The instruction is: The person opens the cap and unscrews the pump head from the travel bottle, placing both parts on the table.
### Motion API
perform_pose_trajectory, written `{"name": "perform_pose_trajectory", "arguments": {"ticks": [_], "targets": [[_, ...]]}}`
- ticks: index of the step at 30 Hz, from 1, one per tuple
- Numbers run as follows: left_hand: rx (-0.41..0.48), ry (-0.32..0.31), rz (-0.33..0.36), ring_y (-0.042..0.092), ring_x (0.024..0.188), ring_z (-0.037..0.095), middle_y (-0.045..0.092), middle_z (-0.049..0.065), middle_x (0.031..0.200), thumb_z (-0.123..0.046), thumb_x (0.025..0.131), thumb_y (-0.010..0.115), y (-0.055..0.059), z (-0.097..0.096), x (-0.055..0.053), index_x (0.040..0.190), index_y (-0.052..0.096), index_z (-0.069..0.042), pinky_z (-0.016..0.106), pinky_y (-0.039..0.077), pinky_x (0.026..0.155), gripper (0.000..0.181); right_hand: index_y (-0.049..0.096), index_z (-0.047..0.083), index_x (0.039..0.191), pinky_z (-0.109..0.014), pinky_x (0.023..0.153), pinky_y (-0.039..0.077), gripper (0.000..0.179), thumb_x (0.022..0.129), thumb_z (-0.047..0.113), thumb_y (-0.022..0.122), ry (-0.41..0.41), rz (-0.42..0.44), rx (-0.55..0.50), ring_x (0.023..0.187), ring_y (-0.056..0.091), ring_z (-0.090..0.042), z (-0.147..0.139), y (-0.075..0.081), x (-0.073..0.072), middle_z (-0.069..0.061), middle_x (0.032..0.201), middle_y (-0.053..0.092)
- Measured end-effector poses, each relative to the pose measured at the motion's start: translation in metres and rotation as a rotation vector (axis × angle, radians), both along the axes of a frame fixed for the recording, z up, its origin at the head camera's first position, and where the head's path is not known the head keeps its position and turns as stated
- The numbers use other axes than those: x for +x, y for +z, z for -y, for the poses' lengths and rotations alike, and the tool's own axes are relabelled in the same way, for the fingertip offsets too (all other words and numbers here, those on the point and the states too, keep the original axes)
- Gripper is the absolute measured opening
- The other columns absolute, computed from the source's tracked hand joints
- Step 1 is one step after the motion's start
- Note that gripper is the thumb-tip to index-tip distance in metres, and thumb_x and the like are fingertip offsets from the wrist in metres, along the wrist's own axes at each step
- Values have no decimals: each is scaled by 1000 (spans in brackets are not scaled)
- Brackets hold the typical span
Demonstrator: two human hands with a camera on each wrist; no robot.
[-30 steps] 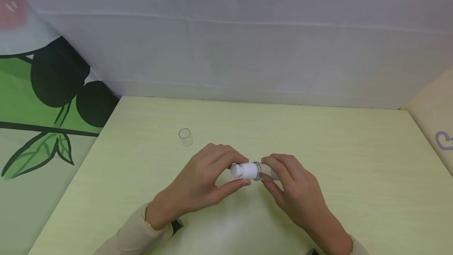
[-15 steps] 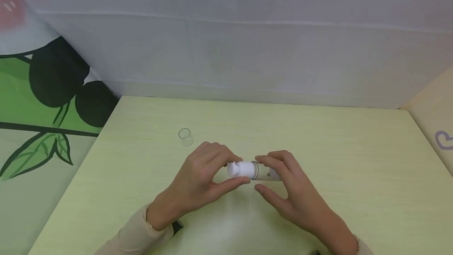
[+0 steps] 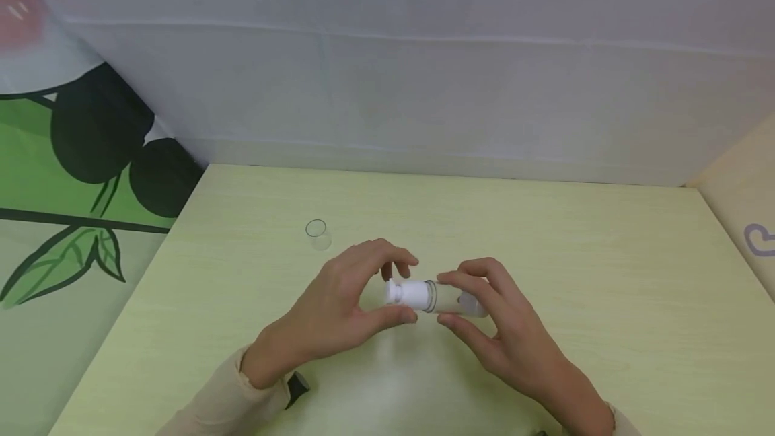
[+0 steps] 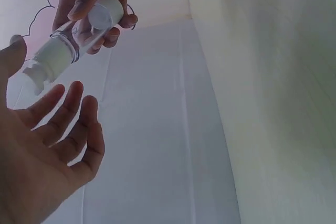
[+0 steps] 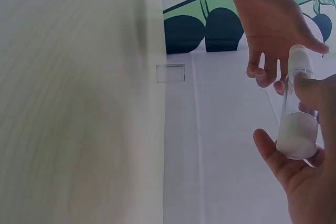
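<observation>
A clear pump bottle [image 3: 447,297] with a white pump head [image 3: 412,295] lies sideways in the air over the table, its head pointing left. My right hand [image 3: 514,325] holds it by the transparent body, thumb below and fingers above; the right wrist view shows the white base [image 5: 297,140] near the palm. Around the pump head my left hand [image 3: 342,298] is spread, its fingers standing off the bottle in the left wrist view and its thumb alongside the head. A small clear cap [image 3: 318,235] stands on the table, beyond the left hand.
The pale wooden table [image 3: 575,241] reaches back to a light cloth wall [image 3: 424,99]. On the left hangs a printed panel [image 3: 85,200] with green leaves and dark round shapes. A dark strap piece [image 3: 297,389] shows at the left sleeve.
My left fingers have come off the white pump collar and spread apart. The bottle has shifted slightly left, and more of its clear body shows between my right fingers.
</observation>
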State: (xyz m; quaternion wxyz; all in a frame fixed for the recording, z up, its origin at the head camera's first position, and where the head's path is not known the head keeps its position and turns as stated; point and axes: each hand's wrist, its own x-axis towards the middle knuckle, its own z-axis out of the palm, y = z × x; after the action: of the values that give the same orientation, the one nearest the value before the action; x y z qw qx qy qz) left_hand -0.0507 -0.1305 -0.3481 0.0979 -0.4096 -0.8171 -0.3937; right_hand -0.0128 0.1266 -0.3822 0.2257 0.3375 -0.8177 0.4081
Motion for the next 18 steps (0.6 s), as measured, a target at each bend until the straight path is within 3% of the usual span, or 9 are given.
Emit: {"name": "perform_pose_trajectory", "arguments": {"ticks": [3, 8, 13, 18], "targets": [[12, -81, 39, 59, 107, 8, 62, -8, 125, -33, 88, 86, 4, 2, 1, 132, 62, -20, 29, 54, 92, 52, 66, 13, 132, -16, 85, 47, 41, 104, 42, 61, -5, -3, 9, 97, 59, -14, 0, -1, 0, -4, 119, 58], [51, -212, -102, 60, 111, 13, 60, 2, 128, -11, 90, 82, 5, 4, 0, 125, 68, -21, 22, 52, 89, 38, 65, 12, 133, -18, 83, 49, 40, 105, 41, 60, 6, -3, 9, 96, 58, -10, 0, -2, -1, -4, 119, 57], [40, -233, -165, 59, 109, 13, 61, 2, 126, 6, 89, 76, 4, 6, -2, 119, 70, -21, 17, 50, 85, 41, 65, 11, 133, -17, 84, 48, 40, 105, 39, 61, 22, -6, 0, 95, 58, -9, 0, -3, -1, -4, 119, 58], [49, -200, -172, 62, 111, 13, 64, 1, 123, 1, 89, 79, 2, 7, -3, 121, 70, -18, 18, 52, 90, 38, 65, 11, 134, -16, 83, 48, 41, 105, 40, 61, 20, -10, 6, 94, 59, -11, 0, -2, -1, -4, 119, 58]]}}
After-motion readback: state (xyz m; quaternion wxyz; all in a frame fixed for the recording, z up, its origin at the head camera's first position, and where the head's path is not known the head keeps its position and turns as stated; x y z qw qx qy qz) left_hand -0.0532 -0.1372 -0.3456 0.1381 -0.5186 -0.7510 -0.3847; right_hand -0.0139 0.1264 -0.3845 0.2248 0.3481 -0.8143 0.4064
